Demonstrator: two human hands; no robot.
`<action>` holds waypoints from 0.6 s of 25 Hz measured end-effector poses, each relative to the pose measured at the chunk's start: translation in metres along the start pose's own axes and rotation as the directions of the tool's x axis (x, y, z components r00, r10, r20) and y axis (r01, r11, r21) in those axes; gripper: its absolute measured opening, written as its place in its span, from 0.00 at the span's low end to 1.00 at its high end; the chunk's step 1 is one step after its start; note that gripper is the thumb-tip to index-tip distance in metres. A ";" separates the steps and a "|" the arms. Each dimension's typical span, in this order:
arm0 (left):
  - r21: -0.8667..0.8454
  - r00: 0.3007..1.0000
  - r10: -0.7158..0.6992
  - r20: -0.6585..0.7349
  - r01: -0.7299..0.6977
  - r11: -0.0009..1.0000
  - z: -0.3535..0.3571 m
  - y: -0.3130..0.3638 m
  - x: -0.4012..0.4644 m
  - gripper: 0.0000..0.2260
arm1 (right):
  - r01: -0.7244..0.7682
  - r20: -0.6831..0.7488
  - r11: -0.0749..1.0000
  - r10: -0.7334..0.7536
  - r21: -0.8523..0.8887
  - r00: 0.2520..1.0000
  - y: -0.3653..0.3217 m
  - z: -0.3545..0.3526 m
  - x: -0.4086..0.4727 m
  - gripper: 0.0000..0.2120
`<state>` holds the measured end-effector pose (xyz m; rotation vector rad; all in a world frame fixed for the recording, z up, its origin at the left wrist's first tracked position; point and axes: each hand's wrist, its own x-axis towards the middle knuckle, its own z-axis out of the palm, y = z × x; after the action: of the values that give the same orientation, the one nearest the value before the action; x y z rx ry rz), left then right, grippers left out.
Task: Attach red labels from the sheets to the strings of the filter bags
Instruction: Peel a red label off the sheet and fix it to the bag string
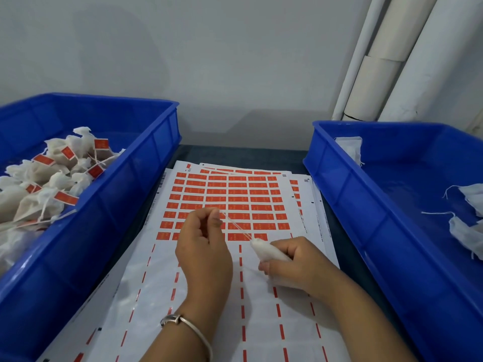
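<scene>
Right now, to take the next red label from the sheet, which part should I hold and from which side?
Probably a free corner of a label in the lowest full row of the top sheet, from the near side. Below that row the backing is already bare, so its near edges look exposed. The left hand pinches the string; the right hand holds the filter bag.

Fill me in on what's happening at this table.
A person is tagging filter bags. The right hand grips a white filter bag while the left hand pinches its string, pulled taut over the sheet of red labels. The lower part of that sheet is already stripped. Labelled bags fill the left blue bin; unlabelled bags lie in the right blue bin.
</scene>
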<state>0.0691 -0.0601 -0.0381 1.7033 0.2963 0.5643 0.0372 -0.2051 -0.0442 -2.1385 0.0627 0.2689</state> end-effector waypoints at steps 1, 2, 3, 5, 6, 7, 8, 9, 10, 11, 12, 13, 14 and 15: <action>0.001 1.000 -0.022 0.003 0.022 1.000 0.001 0.000 0.002 0.08 | -0.008 0.034 0.991 0.004 0.135 0.999 -0.003 -0.002 -0.002 0.07; 0.004 0.999 -0.044 0.012 0.044 0.999 0.001 -0.001 0.003 0.07 | -0.009 0.066 0.953 -0.012 0.302 0.998 -0.004 -0.004 -0.003 0.09; 0.004 0.997 -0.066 0.026 0.066 0.998 0.002 -0.002 0.004 0.07 | -0.006 0.077 0.868 -0.037 0.497 0.996 -0.004 -0.006 -0.003 0.10; 0.009 0.992 -0.096 0.076 0.096 0.995 0.003 -0.006 0.002 0.07 | -0.016 0.054 0.479 -0.066 0.878 0.996 0.000 -0.008 0.002 0.09; 0.039 0.987 -0.101 0.122 0.097 0.995 0.004 -0.008 0.001 0.07 | -0.029 0.043 0.232 -0.056 0.972 0.998 0.003 -0.008 0.006 0.06; 0.099 0.976 -0.103 0.194 0.085 0.991 0.005 -0.011 -0.001 0.07 | -0.013 0.015 0.049 -0.033 0.999 0.999 0.005 -0.008 0.009 0.04; 0.175 0.952 -0.105 0.289 0.055 0.983 0.007 -0.013 -0.003 0.06 | 0.022 -0.022 -0.057 -0.001 0.998 1.000 0.008 -0.008 0.011 0.04; 0.242 0.914 -0.105 0.391 0.008 0.970 0.009 -0.015 -0.006 0.07 | 0.053 -0.051 -0.103 0.024 0.993 0.998 0.011 -0.010 0.013 0.05; 0.289 0.870 -0.102 0.483 -0.048 0.956 0.011 -0.016 -0.009 0.08 | 0.075 -0.071 -0.118 0.038 0.990 0.997 0.014 -0.012 0.014 0.07; 0.320 0.829 -0.098 0.551 -0.101 0.942 0.012 -0.017 -0.011 0.09 | 0.085 -0.080 -0.104 0.043 0.991 0.996 0.015 -0.015 0.014 0.09; 0.336 0.800 -0.090 0.593 -0.145 0.931 0.012 -0.017 -0.012 0.09 | 0.085 -0.083 -0.058 0.039 0.995 0.996 0.015 -0.016 0.012 0.11; 0.338 0.784 -0.075 0.616 -0.177 0.924 0.012 -0.017 -0.012 0.10 | 0.079 -0.079 0.024 0.031 0.997 0.996 0.014 -0.017 0.011 0.13; 0.322 0.778 -0.054 0.626 -0.195 0.927 0.011 -0.017 -0.012 0.10 | 0.076 -0.082 0.148 0.032 0.986 0.996 0.014 -0.016 0.011 0.14; 0.287 0.776 -0.025 0.630 -0.203 0.936 0.010 -0.018 -0.013 0.10 | 0.083 -0.102 0.307 0.049 0.948 0.994 0.014 -0.013 0.011 0.14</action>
<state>0.0655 -0.0707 -0.0588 2.1484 -0.1897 -0.0257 0.0482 -0.2227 -0.0508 -0.8969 0.2130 0.0409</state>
